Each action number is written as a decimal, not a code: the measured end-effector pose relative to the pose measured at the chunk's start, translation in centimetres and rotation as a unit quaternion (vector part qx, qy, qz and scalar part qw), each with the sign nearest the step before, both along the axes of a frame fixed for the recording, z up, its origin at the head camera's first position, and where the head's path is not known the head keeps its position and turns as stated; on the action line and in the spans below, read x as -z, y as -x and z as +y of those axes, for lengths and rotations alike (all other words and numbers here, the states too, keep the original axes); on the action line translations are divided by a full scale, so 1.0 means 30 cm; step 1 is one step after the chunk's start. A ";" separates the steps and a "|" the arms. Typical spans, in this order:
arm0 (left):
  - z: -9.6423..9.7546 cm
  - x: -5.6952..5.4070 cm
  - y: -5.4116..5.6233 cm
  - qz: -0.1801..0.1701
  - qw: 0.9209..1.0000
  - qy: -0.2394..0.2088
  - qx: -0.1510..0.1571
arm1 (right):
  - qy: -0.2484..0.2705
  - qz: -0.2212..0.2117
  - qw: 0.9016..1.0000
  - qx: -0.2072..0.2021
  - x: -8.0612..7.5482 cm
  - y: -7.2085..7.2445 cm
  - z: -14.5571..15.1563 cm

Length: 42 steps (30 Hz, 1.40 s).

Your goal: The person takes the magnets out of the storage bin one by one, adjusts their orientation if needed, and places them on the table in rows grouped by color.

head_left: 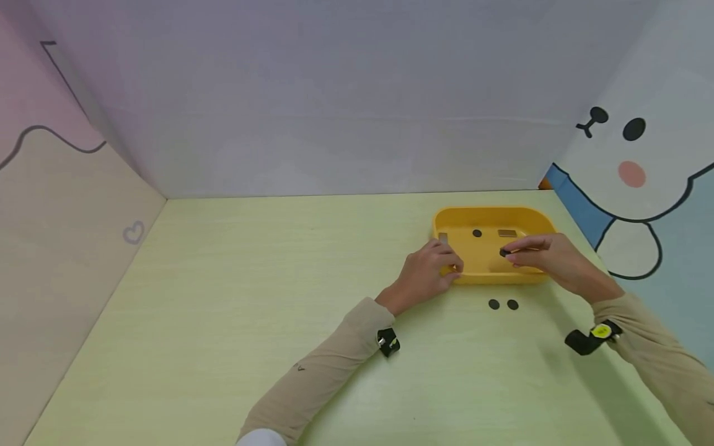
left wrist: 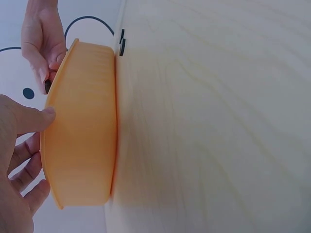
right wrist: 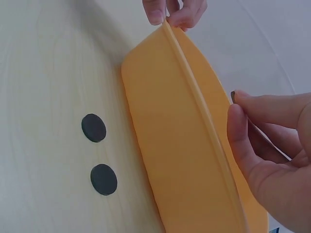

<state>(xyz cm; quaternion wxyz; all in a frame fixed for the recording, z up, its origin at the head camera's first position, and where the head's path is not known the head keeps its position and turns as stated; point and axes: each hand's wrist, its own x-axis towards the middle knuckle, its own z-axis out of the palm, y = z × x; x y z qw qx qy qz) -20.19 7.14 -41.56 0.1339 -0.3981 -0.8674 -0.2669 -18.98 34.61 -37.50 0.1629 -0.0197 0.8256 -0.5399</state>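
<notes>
One held disc (head_left: 504, 252), small and dark, pinched between thumb and fingertips of the right hand (head_left: 558, 258); grip narrow, on that piece only. Position: over the right part of the yellow tray (head_left: 474, 278), seen nearly edge-on beside the rim in the left wrist view. Exact height above the tray floor: cannot tell.

Left hand (head_left: 424, 272) at the tray's front left corner. Thumb against the outer wall, other fingers over the far side of the rim; grip snug on the tray edge.

Tray upright on the bench (head_left: 251, 310), toward the back right, near the right-hand wall panel (head_left: 680, 235). Contents noted: inner disc (head_left: 476, 233), dark, toward the far side; brown strip (head_left: 507, 233) just to the right of it, apart. Also a pale piece (head_left: 443, 238) by the left inner wall, next to the left hand's fingers; too small to identify.

Two loose discs (head_left: 512, 305), round, thin, black, flat on the bench just in front of the tray; side by side with a slight gap.

Beige sleeves (head_left: 329, 365) on both arms, black strap (head_left: 388, 342) at the left wrist. Cartoon animal printed on the right-hand panel; small heart outline (head_left: 133, 232) on the left one.
</notes>
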 end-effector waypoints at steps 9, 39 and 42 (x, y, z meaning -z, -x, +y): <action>0.001 -0.001 0.002 -0.002 1.000 -0.004 0.008 | -0.016 0.012 1.000 -0.001 -0.007 -0.027 0.020; -0.002 0.005 0.002 0.000 1.000 -0.002 0.006 | 0.000 0.024 1.000 0.003 -0.015 -0.125 0.054; 0.000 0.004 0.003 -0.002 1.000 -0.005 0.008 | 0.002 0.020 1.000 0.006 -0.012 -0.131 0.059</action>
